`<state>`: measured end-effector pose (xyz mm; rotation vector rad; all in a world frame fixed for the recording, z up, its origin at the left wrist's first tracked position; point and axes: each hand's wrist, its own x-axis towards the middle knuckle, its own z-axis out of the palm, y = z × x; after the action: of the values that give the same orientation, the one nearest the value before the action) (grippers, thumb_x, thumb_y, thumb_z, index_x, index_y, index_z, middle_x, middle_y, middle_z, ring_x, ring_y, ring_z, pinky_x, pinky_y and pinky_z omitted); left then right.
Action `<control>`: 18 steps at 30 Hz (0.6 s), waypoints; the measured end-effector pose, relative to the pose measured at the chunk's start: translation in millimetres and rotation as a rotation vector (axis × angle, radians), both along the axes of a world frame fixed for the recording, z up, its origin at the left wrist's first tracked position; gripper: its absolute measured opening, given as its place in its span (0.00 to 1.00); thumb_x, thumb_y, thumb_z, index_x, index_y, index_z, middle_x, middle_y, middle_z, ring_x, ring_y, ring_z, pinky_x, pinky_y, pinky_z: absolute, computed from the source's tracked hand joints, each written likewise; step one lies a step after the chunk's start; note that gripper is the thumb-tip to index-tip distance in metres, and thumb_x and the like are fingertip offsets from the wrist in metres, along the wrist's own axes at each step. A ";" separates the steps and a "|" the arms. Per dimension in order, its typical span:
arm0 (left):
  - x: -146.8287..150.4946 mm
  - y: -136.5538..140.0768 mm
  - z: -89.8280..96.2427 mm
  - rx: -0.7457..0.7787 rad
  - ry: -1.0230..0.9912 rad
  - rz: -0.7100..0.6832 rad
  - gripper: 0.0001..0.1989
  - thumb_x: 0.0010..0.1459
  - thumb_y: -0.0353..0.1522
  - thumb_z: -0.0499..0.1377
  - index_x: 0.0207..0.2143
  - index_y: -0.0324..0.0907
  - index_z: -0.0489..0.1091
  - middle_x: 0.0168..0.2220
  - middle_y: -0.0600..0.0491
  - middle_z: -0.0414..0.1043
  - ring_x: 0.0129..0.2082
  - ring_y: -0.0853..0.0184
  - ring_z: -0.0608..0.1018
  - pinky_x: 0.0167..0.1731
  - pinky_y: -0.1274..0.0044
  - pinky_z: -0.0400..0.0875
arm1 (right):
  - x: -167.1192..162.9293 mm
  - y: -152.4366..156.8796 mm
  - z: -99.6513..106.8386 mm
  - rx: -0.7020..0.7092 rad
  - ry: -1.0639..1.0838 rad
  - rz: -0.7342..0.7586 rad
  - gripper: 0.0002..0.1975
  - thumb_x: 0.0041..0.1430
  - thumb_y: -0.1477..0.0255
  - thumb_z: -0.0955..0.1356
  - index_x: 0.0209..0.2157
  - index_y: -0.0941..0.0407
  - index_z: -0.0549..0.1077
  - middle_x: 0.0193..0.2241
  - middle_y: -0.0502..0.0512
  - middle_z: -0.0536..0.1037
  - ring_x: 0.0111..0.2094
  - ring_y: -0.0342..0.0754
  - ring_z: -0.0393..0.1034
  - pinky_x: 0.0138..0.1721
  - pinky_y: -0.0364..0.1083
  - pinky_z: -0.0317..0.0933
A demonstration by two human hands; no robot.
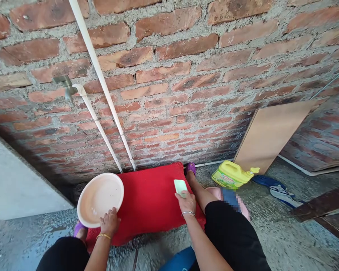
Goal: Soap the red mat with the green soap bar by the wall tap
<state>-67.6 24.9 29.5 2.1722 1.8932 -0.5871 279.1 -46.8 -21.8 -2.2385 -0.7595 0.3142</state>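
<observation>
The person's left hand (109,223) grips one plastic basin (106,194) by its rim, and the right hand (187,203) holds one pale green block (180,186) over one red cloth (149,199).

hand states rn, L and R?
Left hand: fingers over the near rim of the basin; how firmly it grips can't be told.
Right hand: closed, holding a pale green block.

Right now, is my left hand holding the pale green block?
No, your right hand holds the pale green block; your left hand touches the basin.
</observation>
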 end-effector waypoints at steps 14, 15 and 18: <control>-11.9 -8.0 3.5 0.006 -0.001 -0.047 0.27 0.58 0.35 0.50 0.60 0.42 0.58 0.56 0.40 0.66 0.55 0.54 0.69 0.51 0.56 0.61 | 31.2 -7.4 7.2 -0.204 0.090 -0.179 0.20 0.51 0.57 0.65 0.41 0.54 0.74 0.36 0.59 0.72 0.35 0.56 0.68 0.36 0.53 0.59; -12.3 -7.9 4.9 0.010 -0.015 -0.034 0.27 0.57 0.35 0.51 0.60 0.43 0.58 0.56 0.40 0.67 0.55 0.54 0.70 0.52 0.57 0.61 | 24.5 -6.5 9.9 -0.175 0.068 -0.154 0.19 0.51 0.58 0.66 0.40 0.54 0.74 0.36 0.58 0.72 0.36 0.56 0.68 0.37 0.53 0.59; -15.0 -7.0 7.9 0.016 -0.049 -0.004 0.27 0.56 0.35 0.53 0.60 0.47 0.59 0.55 0.43 0.68 0.55 0.56 0.70 0.53 0.59 0.60 | -25.8 1.6 16.1 -0.068 -0.044 0.169 0.14 0.49 0.62 0.68 0.37 0.54 0.74 0.35 0.56 0.71 0.39 0.55 0.67 0.43 0.51 0.59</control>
<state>-82.6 17.9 37.4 2.1800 1.8760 -0.5164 253.3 -45.2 -5.6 -2.2555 -0.9778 0.3778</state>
